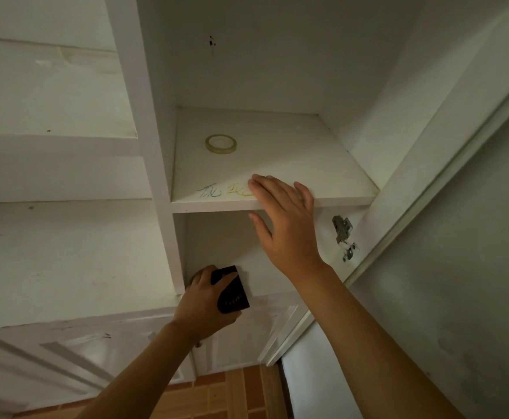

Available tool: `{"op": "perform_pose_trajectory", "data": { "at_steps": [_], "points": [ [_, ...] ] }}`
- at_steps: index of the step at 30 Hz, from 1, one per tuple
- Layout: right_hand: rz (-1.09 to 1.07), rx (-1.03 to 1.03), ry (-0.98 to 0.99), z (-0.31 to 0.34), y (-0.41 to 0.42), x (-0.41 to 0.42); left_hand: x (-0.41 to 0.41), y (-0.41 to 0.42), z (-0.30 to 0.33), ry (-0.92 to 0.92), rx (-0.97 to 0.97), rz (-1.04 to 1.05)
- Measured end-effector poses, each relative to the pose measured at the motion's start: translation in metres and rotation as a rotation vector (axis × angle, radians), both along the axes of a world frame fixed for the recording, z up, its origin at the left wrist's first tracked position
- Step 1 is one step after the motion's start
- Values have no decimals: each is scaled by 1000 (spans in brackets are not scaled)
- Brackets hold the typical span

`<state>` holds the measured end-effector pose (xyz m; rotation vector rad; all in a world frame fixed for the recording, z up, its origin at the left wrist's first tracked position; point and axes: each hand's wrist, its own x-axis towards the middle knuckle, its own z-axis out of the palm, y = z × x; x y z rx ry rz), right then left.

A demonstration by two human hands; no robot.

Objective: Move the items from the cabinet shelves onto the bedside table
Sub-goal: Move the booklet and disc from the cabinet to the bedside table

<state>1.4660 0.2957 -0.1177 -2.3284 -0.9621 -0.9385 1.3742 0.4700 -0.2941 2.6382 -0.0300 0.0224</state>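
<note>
A roll of clear tape (220, 143) lies flat on the upper shelf (301, 152) of the white cabinet, toward the back left. My right hand (283, 219) is raised at the shelf's front edge, fingers straight and spread, holding nothing; the tape is well beyond its fingertips. Lower down, my left hand (203, 300) grips a small black box-like object (232, 293) with a row of reddish dots, at the front of the lower compartment. The bedside table is out of sight.
Crayon scribbles (226, 190) mark the shelf's front. The open cabinet door (446, 182) stands at the right with metal hinges (342, 232) beside my right wrist. White open shelves (56, 176) run to the left; closed doors and an orange tiled floor (217, 397) lie below.
</note>
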Motion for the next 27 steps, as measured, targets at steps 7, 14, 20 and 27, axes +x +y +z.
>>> {"op": "perform_pose_trajectory", "data": {
  "at_steps": [7, 14, 20, 27],
  "points": [
    [15, -7, 31, 6, 0, -6, -25, -8, 68, -200, -87, 24],
    [34, -107, 149, 16, -7, -9, -72, -11, 130, -377, -106, 72],
    [58, -146, 216, 30, -9, -16, -86, -1, 156, -481, -92, 149],
    [134, -91, 295, 68, 16, -6, -86, 3, 164, -561, -162, 299]
  ]
}}
